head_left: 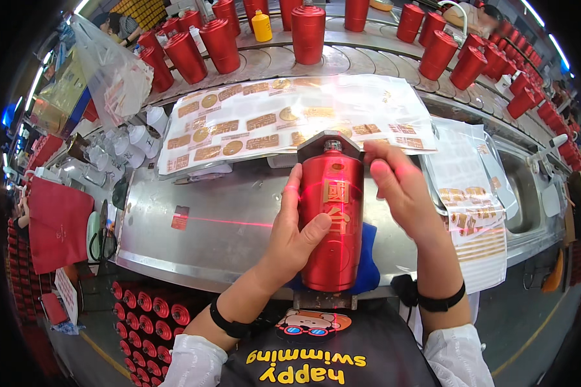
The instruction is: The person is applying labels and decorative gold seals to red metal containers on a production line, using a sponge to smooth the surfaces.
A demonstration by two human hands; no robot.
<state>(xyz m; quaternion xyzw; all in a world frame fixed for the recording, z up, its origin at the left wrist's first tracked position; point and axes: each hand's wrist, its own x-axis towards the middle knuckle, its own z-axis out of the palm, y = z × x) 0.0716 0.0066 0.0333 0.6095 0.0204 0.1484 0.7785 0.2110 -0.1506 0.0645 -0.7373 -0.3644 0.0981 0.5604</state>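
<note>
Silver metal bench [155,248] before you: your left hand [294,240], fingers part-open, cups the tapered red bottle [334,261], near centre, gold characters already on; your right hand [397,182] half-curls, hold unclear; far gold stickers [261,121] remain.

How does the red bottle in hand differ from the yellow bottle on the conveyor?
The red bottle has a metallic sheen and large gold characters; the yellow bottle shows neither clearly. The left hand holds the red bottle; the yellow bottle stands untouched on the conveyor. Both narrow to a neck.
</note>
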